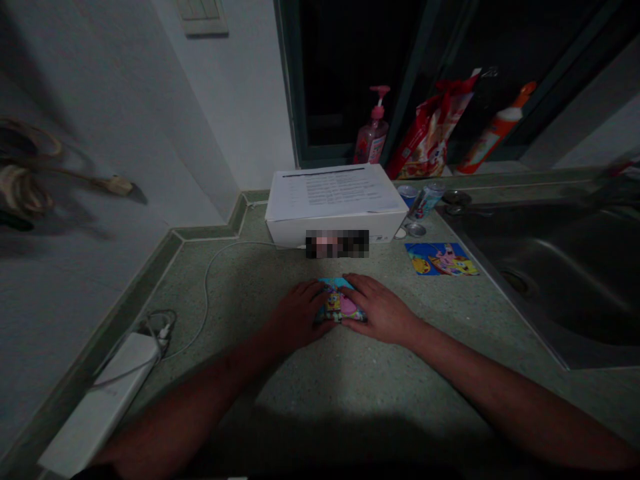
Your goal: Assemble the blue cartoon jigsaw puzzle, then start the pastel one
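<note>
A small colourful cartoon picture [336, 301], with a yellow square figure and a pink one on blue, lies on the counter in front of me. My left hand [300, 312] rests over its left edge, fingers stretched forward and thumb along the near side. Over the right edge lies my right hand [383, 310], also with fingers extended and thumb near the bottom. Both hands touch the picture and cover its sides. Whether it is one card or joined pieces, I cannot tell. To the right, a second cartoon picture [443, 259] lies flat beside the sink.
Behind my hands stands a white box [337, 193] with a printed sheet on top. A power strip [107, 393] and its cable [207, 287] lie left. The sink [565, 267] is right. A pump bottle [371, 137], red bag [433, 127] and orange bottle [493, 137] stand by the window.
</note>
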Tool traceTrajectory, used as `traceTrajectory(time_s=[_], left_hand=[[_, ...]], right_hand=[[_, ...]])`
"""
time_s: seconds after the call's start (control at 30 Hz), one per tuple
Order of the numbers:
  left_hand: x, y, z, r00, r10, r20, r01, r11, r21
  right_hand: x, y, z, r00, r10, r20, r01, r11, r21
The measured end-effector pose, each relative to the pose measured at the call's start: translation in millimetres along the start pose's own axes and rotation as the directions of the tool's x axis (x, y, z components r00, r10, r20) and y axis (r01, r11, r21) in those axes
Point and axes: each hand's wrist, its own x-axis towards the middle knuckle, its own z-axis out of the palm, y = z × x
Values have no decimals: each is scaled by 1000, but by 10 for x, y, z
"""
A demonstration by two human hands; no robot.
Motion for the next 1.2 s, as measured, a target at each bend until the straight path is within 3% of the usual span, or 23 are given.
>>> traceTrajectory(time_s=[0.7, 0.9, 1.03, 1.2], left_hand=[[33, 68, -38, 996, 87, 19, -88, 995, 39], [65, 86, -71, 997, 38, 62, -34, 997, -72], [89, 95, -91, 998, 42, 46, -35, 991, -131], [93, 77, -81, 999, 53, 13, -50, 988, -149]], right_hand=[[0, 26, 16, 1000, 8, -16, -8, 1000, -14], [5, 28, 3, 1000, -17, -23, 16, 1000, -23], [25, 22, -18, 995, -100, -12, 100, 994, -38], [41, -13, -8, 993, -121, 8, 121, 992, -22]])
